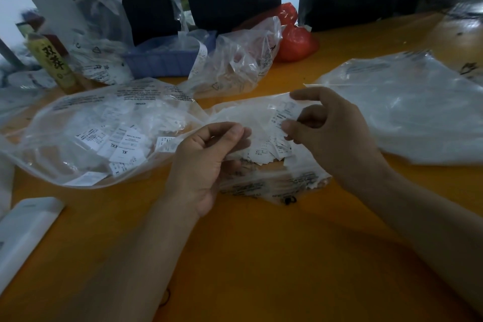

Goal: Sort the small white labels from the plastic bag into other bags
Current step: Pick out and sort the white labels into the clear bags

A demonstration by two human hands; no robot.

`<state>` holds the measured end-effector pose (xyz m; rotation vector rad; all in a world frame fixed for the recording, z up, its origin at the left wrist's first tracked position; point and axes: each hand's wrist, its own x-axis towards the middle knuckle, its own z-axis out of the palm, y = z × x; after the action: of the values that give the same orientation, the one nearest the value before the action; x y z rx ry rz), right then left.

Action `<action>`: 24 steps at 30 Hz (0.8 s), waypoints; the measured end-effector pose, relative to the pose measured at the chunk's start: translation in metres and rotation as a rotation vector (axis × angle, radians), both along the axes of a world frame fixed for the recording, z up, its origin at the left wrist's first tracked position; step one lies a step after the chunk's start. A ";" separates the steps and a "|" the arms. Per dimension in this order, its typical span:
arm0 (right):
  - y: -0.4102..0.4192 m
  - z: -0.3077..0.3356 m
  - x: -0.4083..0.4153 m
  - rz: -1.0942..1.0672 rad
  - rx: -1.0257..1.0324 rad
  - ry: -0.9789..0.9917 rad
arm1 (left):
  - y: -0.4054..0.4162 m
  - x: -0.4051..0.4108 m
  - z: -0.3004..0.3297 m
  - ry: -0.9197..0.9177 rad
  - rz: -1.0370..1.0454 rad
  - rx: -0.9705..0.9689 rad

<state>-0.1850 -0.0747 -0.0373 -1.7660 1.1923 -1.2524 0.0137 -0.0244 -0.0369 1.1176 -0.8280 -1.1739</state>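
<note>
Sorting is judged to be partway through. At the far-left corner of the bench [235,256] stands a bottle [53,63] with large dark Chinese characters on a yellow label; the wording is too blurred to read with confidence. Beside it, toward the far edge, a clear bag [104,42] carries printed recycling-type symbols and small text, not legible.

Left of centre lies a large receiving bag [86,138], mouth toward the person, holding a good many sorted labels [122,144]. Two of these read "XL" and "XXL", printed upside down from this view. Warning-style print runs along the bag's upper face; it is unreadable.

The left hand [206,165] has its fingers curled, pinching the near film of the source bag [261,165], which lies at the centre of the bench. A heap of unsorted labels [271,150] remains inside, so a substantial share of the work is left.

The right hand [332,128] pinches a single label [283,117] between thumb and forefinger, above the source bag's mouth. Its print is too fine to read.

Toward the right edge lies another clear bag [407,117], contents indistinct; whether it has received any labels cannot be told. Its black print is illegible.
</note>
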 end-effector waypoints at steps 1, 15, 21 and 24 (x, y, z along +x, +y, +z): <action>-0.001 -0.001 0.000 0.014 0.024 -0.025 | 0.000 0.000 0.000 -0.018 0.005 -0.007; 0.007 0.003 0.005 0.087 -0.064 0.203 | 0.001 0.000 -0.003 -0.082 -0.028 -0.081; 0.009 0.002 0.006 0.106 -0.087 0.352 | 0.003 -0.003 -0.006 -0.224 -0.023 -0.098; 0.005 0.001 0.003 0.066 -0.117 0.342 | 0.003 -0.002 -0.005 -0.282 0.052 -0.091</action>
<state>-0.1824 -0.0702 -0.0366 -2.1521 1.2534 -1.0263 0.0115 -0.0214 -0.0422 1.2381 -1.0513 -0.9377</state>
